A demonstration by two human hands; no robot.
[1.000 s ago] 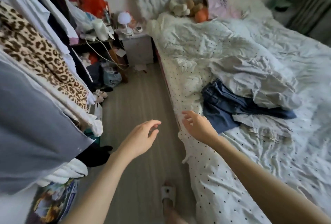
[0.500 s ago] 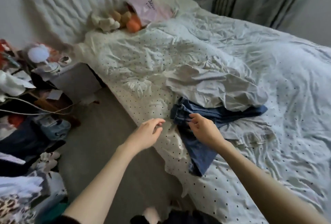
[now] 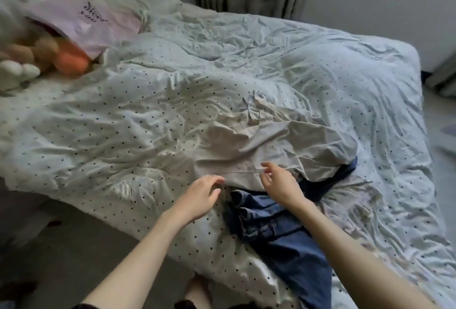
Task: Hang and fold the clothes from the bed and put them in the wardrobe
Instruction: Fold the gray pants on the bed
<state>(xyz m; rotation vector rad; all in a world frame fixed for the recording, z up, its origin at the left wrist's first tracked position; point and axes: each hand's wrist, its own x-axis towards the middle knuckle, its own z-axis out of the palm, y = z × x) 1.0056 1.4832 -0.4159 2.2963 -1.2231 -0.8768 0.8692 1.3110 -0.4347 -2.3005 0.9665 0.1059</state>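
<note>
Fingers of the right hand spread wide, empty, over the near edge of a crumpled grey garment; the left hand hovers just beside it, fingers loosely curled, holding nothing. Blue jeans lie partly under the grey garment, near the bed's near edge, on the polka-dot duvet. Far left, stuffed toys and a pink pillow rest by the headboard.

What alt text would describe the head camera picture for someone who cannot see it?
Two bare hands, left hand and right hand, both open, reach toward a crumpled grey garment lying over blue jeans on a bed with a dotted duvet. Soft toys sit by a pink pillow.
</note>
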